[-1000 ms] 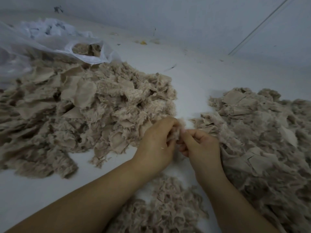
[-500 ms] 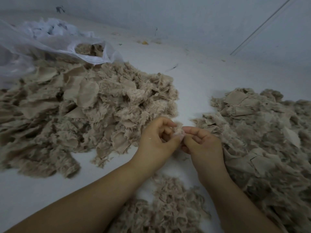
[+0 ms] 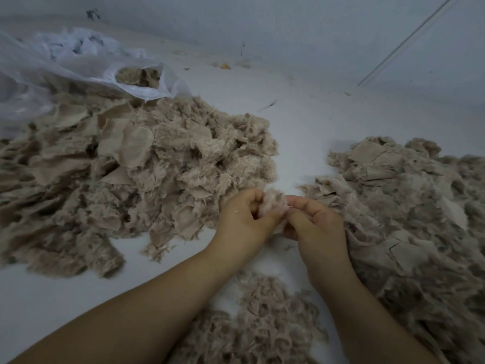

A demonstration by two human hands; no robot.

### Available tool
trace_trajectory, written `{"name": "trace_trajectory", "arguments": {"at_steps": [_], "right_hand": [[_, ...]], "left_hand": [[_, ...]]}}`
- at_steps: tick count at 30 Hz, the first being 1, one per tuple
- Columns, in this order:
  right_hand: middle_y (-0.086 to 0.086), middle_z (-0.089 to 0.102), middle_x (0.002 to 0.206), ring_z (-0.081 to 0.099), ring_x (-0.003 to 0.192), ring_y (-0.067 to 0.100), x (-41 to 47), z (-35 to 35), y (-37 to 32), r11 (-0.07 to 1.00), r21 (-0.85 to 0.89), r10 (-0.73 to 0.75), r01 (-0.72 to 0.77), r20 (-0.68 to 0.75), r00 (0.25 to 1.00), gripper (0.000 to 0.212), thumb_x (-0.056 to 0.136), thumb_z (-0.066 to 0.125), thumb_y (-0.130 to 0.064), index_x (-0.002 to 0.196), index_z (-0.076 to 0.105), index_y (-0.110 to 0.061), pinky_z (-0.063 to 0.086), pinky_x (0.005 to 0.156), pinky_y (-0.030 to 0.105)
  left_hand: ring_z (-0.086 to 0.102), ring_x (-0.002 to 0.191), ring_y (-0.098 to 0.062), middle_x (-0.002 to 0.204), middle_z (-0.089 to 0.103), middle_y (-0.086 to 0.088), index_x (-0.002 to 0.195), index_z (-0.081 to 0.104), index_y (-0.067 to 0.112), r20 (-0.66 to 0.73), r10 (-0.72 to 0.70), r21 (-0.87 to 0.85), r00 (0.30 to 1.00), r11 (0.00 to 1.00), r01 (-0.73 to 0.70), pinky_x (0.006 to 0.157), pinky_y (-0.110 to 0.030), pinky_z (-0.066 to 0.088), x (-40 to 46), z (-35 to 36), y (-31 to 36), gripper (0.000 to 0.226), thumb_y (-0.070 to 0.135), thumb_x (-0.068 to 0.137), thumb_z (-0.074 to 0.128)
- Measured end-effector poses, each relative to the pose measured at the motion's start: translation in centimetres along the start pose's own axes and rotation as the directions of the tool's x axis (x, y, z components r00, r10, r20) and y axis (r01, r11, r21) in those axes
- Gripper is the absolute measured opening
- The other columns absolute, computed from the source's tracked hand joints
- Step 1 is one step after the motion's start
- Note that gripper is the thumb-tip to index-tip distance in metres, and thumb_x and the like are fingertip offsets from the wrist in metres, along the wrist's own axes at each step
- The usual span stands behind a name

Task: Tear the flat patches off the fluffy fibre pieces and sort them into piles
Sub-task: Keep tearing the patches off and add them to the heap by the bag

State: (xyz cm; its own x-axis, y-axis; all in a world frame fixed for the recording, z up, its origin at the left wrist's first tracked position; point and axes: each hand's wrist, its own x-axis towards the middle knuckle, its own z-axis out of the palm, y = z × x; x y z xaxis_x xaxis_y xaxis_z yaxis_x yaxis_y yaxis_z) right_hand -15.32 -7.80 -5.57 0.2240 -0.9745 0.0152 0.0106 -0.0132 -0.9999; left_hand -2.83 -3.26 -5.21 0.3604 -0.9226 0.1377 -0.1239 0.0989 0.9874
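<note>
A small beige fluffy fibre piece (image 3: 274, 203) is held between both hands at the centre. My left hand (image 3: 242, 219) pinches its left side with curled fingers, and my right hand (image 3: 315, 222) pinches its right side with thumb and forefinger. A large heap of fluffy pieces with flat patches (image 3: 126, 174) lies to the left. Another heap of flat patches and fibre (image 3: 409, 206) lies to the right. A smaller pile of loose fluffy fibre (image 3: 257, 329) sits near me, between my forearms.
A translucent white plastic bag (image 3: 78, 72) holding more beige pieces lies at the back left. The white floor (image 3: 301, 132) runs between the heaps to a grey wall (image 3: 315, 30). Small scraps (image 3: 225, 66) lie near the wall.
The fluffy piece now shows more fully between the fingertips, and the hands have drawn slightly apart on it. The heaps have not moved.
</note>
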Motion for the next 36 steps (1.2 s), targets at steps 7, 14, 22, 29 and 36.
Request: {"name": "trace_trajectory", "arguments": {"at_steps": [7, 14, 22, 29, 36], "right_hand": [[0.004, 0.072, 0.066, 0.068, 0.056, 0.013, -0.2, 0.2, -0.2, 0.999, 0.032, -0.032, 0.03, 0.075, 0.997, 0.006, 0.092, 0.068, -0.014, 0.087, 0.07, -0.01, 0.054, 0.053, 0.021], [0.001, 0.069, 0.064, 0.062, 0.057, 0.011, -0.3, 0.4, -0.6, 0.999, 0.019, -0.05, 0.049, 0.047, 0.998, 0.019, 0.095, 0.064, -0.019, 0.079, 0.072, -0.012, 0.053, 0.054, 0.022], [-0.005, 0.065, 0.057, 0.056, 0.049, 0.006, -0.3, -0.1, -0.6, 0.995, -0.03, -0.093, 0.094, 0.054, 0.994, 0.021, 0.093, 0.066, -0.01, 0.074, 0.073, -0.015, 0.048, 0.047, 0.024], [0.032, 0.064, 0.076, 0.056, 0.06, 0.027, -0.4, 0.1, -0.7, 0.998, -0.01, -0.055, 0.056, 0.055, 0.997, 0.024, 0.095, 0.065, -0.016, 0.077, 0.07, -0.002, 0.048, 0.054, 0.038], [0.032, 0.065, 0.075, 0.059, 0.063, 0.028, -0.5, -0.2, -0.7, 0.993, -0.015, -0.111, 0.113, 0.074, 0.991, 0.024, 0.093, 0.068, -0.012, 0.076, 0.07, 0.006, 0.051, 0.056, 0.042]], "left_hand": [[0.05, 0.049, -0.021, 0.06, 0.055, -0.015, 0.081, 0.055, -0.007, 0.019, -0.076, -0.087, 0.997, 0.993, 0.078, 0.045, -0.028, 0.042, 0.0, 0.0, -0.2, 0.023, 0.008, 0.098, 0.055], [0.051, 0.04, -0.026, 0.052, 0.058, -0.018, 0.076, 0.062, 0.002, 0.092, -0.153, -0.245, 0.984, 0.954, 0.171, 0.04, -0.025, 0.042, 0.2, -0.5, 0.1, 0.037, 0.022, 0.102, 0.047], [0.045, 0.039, -0.02, 0.048, 0.05, -0.01, 0.063, 0.055, 0.008, 0.035, -0.15, -0.222, 0.988, 0.963, 0.154, 0.04, -0.025, 0.039, 0.4, -0.7, 0.0, 0.037, 0.017, 0.099, 0.052], [0.047, 0.042, -0.022, 0.05, 0.052, -0.013, 0.072, 0.055, -0.007, 0.085, -0.136, -0.219, 0.987, 0.964, 0.152, 0.041, -0.025, 0.04, 0.3, -0.8, 0.0, 0.03, 0.011, 0.096, 0.051], [0.046, 0.041, -0.022, 0.053, 0.051, -0.013, 0.077, 0.057, 0.0, 0.071, -0.185, -0.133, 0.98, 0.972, 0.194, 0.038, -0.024, 0.038, 1.0, -0.1, 0.7, 0.035, 0.029, 0.098, 0.056]]}}
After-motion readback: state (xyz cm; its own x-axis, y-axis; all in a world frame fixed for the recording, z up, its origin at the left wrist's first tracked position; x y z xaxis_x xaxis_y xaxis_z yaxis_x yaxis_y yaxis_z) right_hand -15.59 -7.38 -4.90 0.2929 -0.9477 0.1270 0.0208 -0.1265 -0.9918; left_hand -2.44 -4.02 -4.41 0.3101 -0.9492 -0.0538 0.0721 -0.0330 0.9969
